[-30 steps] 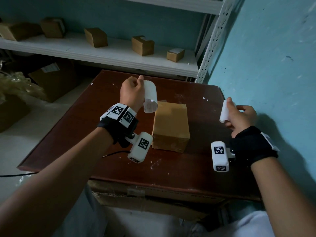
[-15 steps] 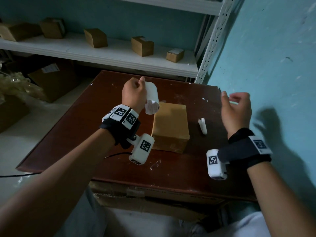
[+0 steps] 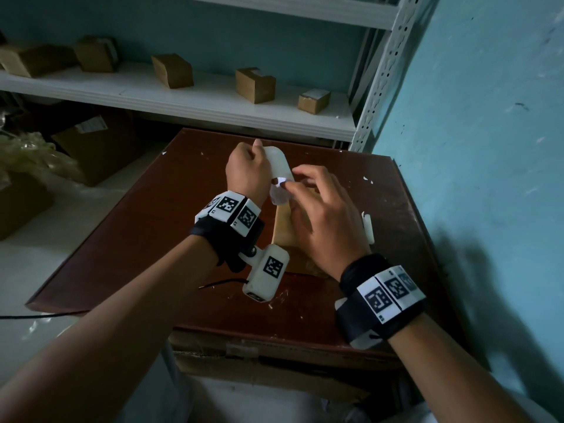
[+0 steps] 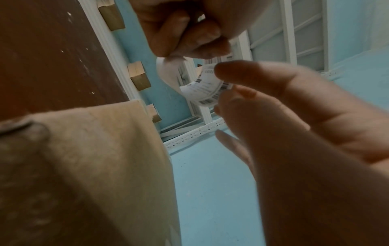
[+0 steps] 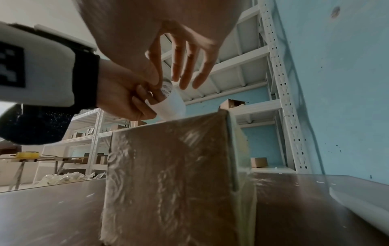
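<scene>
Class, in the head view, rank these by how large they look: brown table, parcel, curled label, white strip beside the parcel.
1. brown table
2. parcel, partly hidden
3. curled label, raised nearer the camera, so unsure
4. white strip

Cardboard boxes (image 3: 255,84) line the white shelf (image 3: 213,109); a strip (image 3: 368,228), perhaps paper, lies on the table (image 3: 146,227).

Head view: high, looking forward-down over tabletop (image 3: 137,239) toward shelf (image 3: 213,99). Left wrist view: very close beside box (image 4: 105,158), facing shelf. Right wrist view: low near tabletop, facing box side. All share box, label (image 3: 277,163).
</scene>
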`<action>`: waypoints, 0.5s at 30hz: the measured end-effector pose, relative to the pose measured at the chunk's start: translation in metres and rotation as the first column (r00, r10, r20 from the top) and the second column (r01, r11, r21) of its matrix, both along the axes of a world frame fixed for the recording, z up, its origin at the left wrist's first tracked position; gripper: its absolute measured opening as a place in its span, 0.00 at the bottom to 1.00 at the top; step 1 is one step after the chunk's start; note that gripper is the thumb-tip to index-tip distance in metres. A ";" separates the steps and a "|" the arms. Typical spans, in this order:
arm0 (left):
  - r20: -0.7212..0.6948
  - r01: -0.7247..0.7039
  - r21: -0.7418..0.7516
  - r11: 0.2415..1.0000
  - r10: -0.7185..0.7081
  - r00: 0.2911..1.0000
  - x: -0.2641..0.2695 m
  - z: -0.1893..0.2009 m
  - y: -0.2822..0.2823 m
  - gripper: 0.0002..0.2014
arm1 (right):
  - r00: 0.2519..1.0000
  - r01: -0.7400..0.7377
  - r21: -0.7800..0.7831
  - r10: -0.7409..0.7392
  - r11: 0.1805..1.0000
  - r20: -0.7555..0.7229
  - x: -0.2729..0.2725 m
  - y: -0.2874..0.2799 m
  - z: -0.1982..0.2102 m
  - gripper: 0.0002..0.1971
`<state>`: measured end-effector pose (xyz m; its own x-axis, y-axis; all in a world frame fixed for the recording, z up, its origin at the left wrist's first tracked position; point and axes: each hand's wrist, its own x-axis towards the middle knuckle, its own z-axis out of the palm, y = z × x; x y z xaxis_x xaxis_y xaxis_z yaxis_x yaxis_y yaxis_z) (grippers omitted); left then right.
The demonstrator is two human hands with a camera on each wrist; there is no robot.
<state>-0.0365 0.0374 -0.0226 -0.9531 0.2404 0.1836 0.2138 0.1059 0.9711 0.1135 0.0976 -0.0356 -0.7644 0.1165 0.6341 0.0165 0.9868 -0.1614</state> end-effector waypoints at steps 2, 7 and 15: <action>0.047 0.000 0.022 1.000 -0.001 0.999 0.001 0.000 0.001 0.14 | 1.000 0.014 0.011 -0.014 1.000 -0.004 0.000 0.000 0.000 0.15; 0.058 -0.004 0.027 1.000 0.002 0.998 0.002 0.001 0.000 0.14 | 0.998 0.044 0.001 -0.044 0.999 -0.037 -0.001 -0.001 0.000 0.17; 0.107 0.008 0.035 0.999 -0.012 0.994 0.006 -0.001 0.001 0.15 | 0.996 0.049 -0.070 -0.054 0.996 -0.077 -0.001 0.000 -0.001 0.16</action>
